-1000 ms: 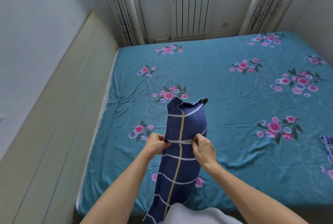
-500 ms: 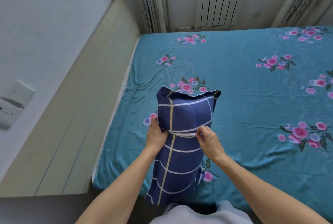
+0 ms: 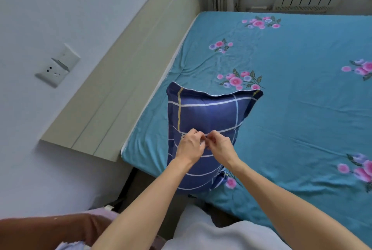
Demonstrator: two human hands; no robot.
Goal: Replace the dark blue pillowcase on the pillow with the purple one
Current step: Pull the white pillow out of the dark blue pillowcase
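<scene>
the teal bed sheet with pink flower sprays [image 3: 291, 121] fills the right of the view, and the pillow in its dark blue pillowcase with white and yellow check lines [image 3: 205, 117] stands on end at its near left edge. we judge we are at the first step, opening the case: our left hand [image 3: 190, 147] and right hand [image 3: 222, 146] meet at mid-pillow, fingers curled and pinching the fabric there. next we need to part that opening and draw the pillow out. whether it is a zip or a flap we cannot tell; our fingers hide it. the purple case is not in view, and our forearms cover the pillow's near end.
</scene>
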